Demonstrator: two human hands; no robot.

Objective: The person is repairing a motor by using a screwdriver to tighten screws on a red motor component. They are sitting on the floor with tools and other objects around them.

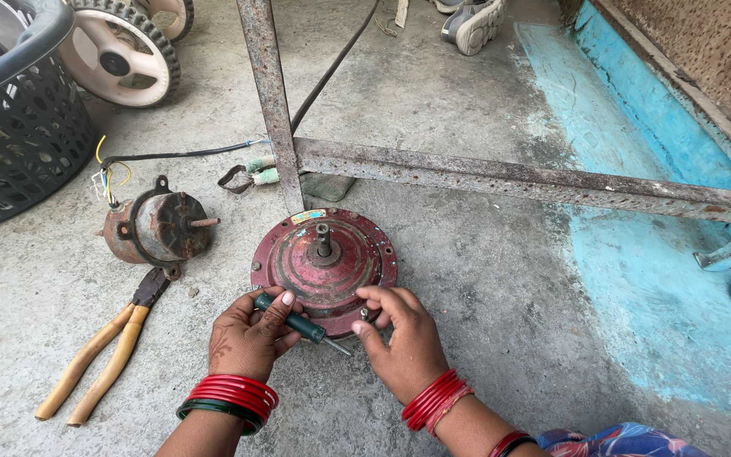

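A round red motor housing [323, 258] with a centre shaft lies flat on the concrete floor. My left hand [250, 338] grips a dark green-handled screwdriver [298, 323] lying across the housing's near rim, tip pointing right. My right hand [399, 334] rests on the near right rim, with fingertips pinching something small at the edge, possibly a screw. Both wrists wear red bangles.
A rusty small motor [158, 227] with loose wires sits to the left. Pliers [103, 351] with tan handles lie near it. A rusty metal frame [467, 173] crosses behind the housing. A dark plastic basket [10, 118], a wheel [124, 55] and a shoe [471, 24] are further back.
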